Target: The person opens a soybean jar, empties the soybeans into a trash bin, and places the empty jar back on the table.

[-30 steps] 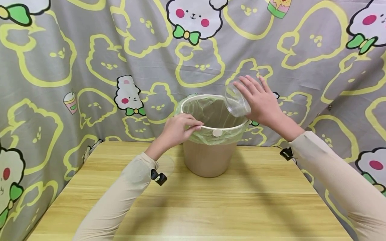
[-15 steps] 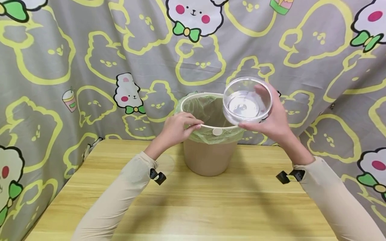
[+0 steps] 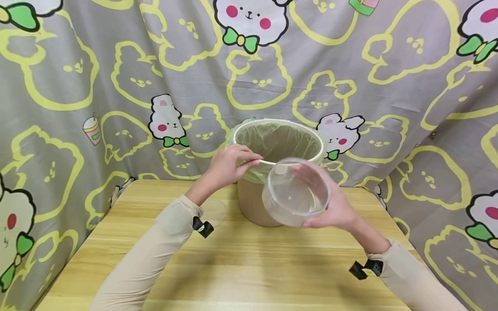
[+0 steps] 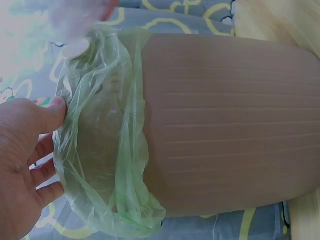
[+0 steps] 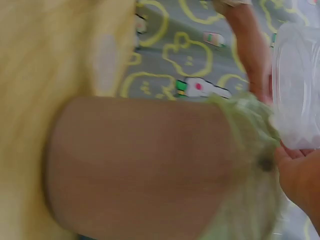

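A taupe trash can (image 3: 250,201) stands upright at the back of the table. Its pale green liner bag (image 4: 107,125) folds out over the top, with a white ring (image 3: 321,147) around the mouth. My left hand (image 3: 232,166) pinches the near left rim, thumb outside over the liner and fingers across the edge, as the left wrist view shows. My right hand (image 3: 336,205) grips a clear round plastic bowl (image 3: 285,196) by its right side. The bowl is tilted with its mouth toward me, in front of the can, and overlaps the rim in the head view.
A thin transparent disc (image 3: 214,211) lies on the wood-grain table (image 3: 233,276) left of the can, partly behind my left wrist. A grey cartoon-print curtain (image 3: 186,77) hangs close behind and along both sides.
My right hand turned the bowl from tipped over the can's right rim to mouth toward me, then brought it nearer, down and left. The left hand stayed on the rim.
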A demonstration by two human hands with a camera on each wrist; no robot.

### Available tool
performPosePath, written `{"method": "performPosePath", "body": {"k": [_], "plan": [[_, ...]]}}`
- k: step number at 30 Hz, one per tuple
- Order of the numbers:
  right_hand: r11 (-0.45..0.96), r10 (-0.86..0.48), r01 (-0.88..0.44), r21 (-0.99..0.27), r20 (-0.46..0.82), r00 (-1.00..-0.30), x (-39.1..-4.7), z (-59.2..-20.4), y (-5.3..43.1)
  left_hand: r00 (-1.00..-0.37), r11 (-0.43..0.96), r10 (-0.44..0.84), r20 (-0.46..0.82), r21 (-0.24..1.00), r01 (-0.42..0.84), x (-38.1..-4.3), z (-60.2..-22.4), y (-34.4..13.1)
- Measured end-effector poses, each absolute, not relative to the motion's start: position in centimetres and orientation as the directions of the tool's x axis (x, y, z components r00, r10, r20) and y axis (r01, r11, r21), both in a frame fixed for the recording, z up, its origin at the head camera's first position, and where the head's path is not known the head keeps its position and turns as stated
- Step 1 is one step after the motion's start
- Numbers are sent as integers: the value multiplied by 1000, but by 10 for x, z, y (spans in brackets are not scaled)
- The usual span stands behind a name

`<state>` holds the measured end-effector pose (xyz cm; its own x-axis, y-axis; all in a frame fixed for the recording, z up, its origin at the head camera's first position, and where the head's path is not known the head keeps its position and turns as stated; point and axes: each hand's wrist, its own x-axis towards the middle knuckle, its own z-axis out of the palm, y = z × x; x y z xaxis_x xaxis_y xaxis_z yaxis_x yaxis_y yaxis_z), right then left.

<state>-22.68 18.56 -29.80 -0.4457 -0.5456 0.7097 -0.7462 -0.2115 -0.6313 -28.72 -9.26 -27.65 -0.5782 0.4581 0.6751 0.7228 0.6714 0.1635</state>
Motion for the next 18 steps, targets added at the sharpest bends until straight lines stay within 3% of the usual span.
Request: {"method": "performPosePath", "body": {"k": [3,11,18], "plan": [[-163,-600,-739,-653,660,-451,-223,-316,179,-575,672,461,676,157,723,-287,-276,-92],[100,-632,-641,-761,449,-631,-220,-372,164,-558,668,462,689,144,730,-288,-277,-92],[286,-630,-605,-743,330,-703,-233,-428,159,-556,671,454,696,143,728,-287,-278,-91]]}}
